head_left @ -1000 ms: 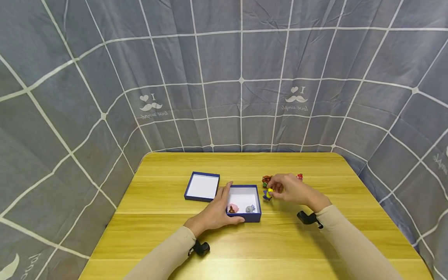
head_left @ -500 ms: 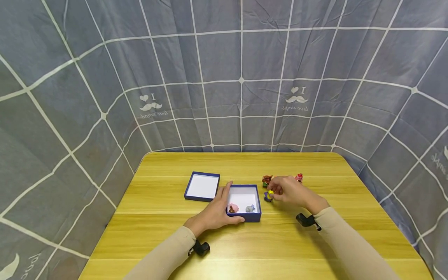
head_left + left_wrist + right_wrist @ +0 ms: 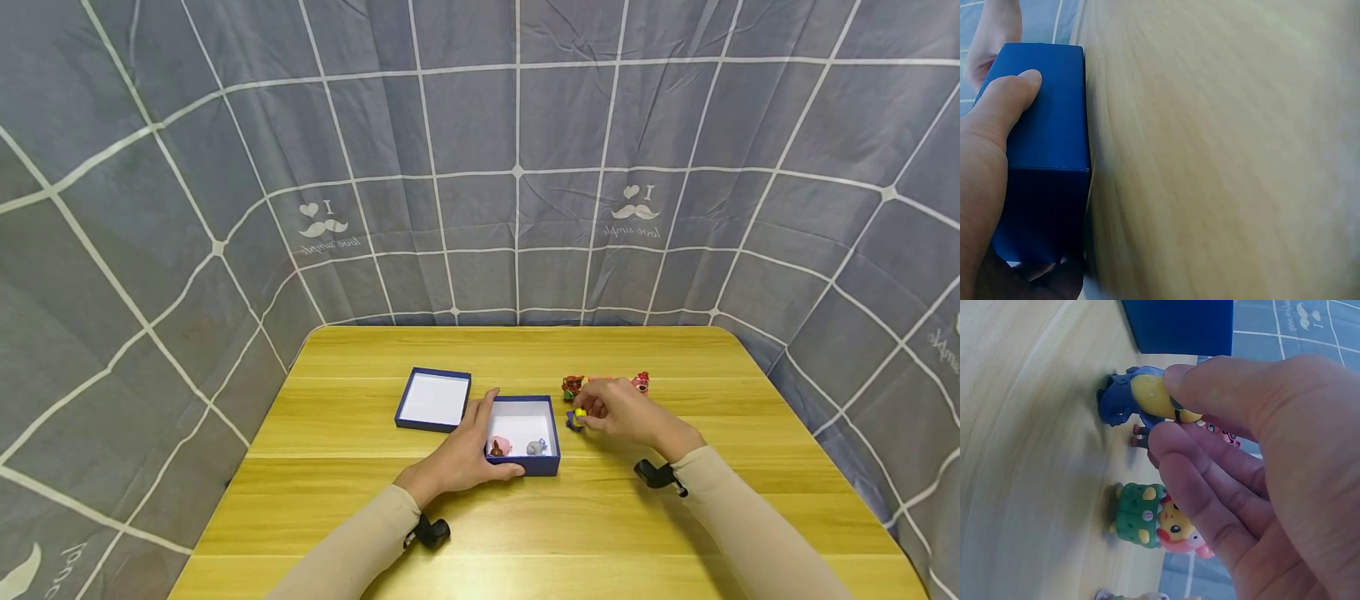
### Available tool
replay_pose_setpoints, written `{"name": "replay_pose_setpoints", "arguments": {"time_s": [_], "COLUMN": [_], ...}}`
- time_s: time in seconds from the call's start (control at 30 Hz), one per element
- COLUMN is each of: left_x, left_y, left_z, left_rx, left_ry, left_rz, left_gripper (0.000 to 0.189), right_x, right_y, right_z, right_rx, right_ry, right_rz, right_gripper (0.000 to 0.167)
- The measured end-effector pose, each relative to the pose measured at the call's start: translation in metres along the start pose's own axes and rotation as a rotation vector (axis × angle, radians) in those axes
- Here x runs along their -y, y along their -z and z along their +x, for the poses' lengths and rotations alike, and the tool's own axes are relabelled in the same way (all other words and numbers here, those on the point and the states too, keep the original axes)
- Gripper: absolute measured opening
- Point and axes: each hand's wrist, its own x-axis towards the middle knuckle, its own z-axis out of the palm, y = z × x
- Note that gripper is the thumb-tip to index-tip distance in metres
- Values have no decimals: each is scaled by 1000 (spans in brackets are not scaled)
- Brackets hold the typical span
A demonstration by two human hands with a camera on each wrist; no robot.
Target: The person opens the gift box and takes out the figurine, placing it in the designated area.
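My left hand grips the left side of an open blue box with a white inside. In the left wrist view its thumb lies along the box's blue wall, with other fingers round the far side. Inside the box are small figurines: a pink one beside a brown one, and a grey one. Just right of the box, my right hand pinches a blue and yellow figurine between thumb and fingers. That figurine's blue end is close to the table.
A blue-rimmed lid lies white side up, left of the box. Behind the right hand stand a brown figurine and a red one. In the right wrist view, a green figurine with a pink hood stands near the fingers.
My right hand has shifted slightly left and down with the blue and yellow figurine, which now sits more upright. More of the red figurine shows. The left hand and box stay put.
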Motion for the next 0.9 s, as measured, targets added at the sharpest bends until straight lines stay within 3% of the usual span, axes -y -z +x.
{"name": "replay_pose_setpoints", "arguments": {"time_s": [0.9], "left_x": [9], "left_y": [-4], "left_z": [-3], "left_rx": [-3], "left_ry": [-16], "left_rz": [11], "left_gripper": [140], "right_x": [3], "right_y": [-8], "right_z": [-11], "right_rx": [-48], "right_ry": [50], "right_rz": [-13], "right_gripper": [24]}}
